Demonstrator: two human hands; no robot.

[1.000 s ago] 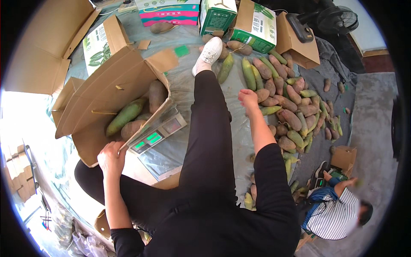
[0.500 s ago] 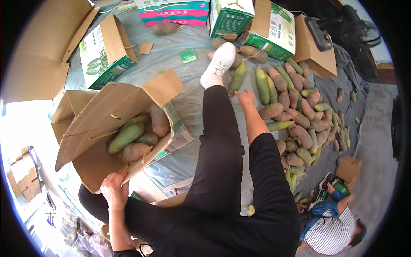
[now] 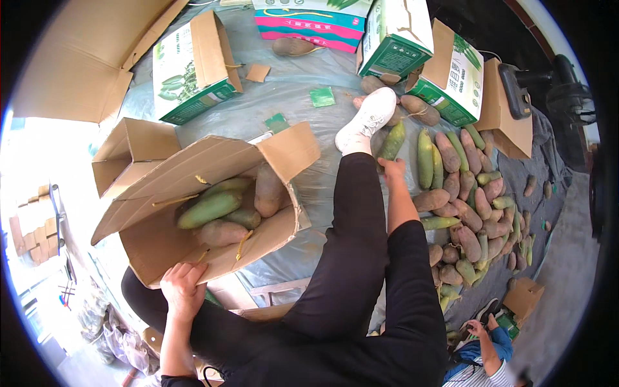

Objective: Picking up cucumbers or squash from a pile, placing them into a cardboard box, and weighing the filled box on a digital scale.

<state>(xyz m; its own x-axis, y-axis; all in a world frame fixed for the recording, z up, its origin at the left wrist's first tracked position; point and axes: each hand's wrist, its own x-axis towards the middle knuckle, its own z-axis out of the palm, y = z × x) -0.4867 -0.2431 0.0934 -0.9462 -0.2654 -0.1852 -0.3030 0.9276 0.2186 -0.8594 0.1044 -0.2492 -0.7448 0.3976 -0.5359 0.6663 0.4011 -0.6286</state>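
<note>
My left hand [image 3: 182, 288] is closed on the near rim of an open cardboard box [image 3: 151, 248]. Inside that box lie a long green radish [image 3: 209, 209], a second radish [image 3: 269, 190] with brownish-pink skin, a pinkish one [image 3: 223, 233] and more green ones, with yellow cord handles hanging from the walls. Out past my right knee, my right hand [image 3: 392, 169] has its fingers closed about the near tip of a green radish [image 3: 392, 140] lying beside my white shoe. The fingers' undersides are hidden.
A large pile of green and reddish radishes [image 3: 471, 213] spreads to the right. Printed cartons [image 3: 193, 71] and a pink-and-teal box [image 3: 309, 29] stand at the back, near a black fan [image 3: 567, 93]. At lower right, another person [image 3: 483, 355] sits by a small box [image 3: 522, 300].
My right hand has closed in on the near end of the green radish. My left hand stays on the box rim. The whole view has shifted, with things moving rightward in it.
</note>
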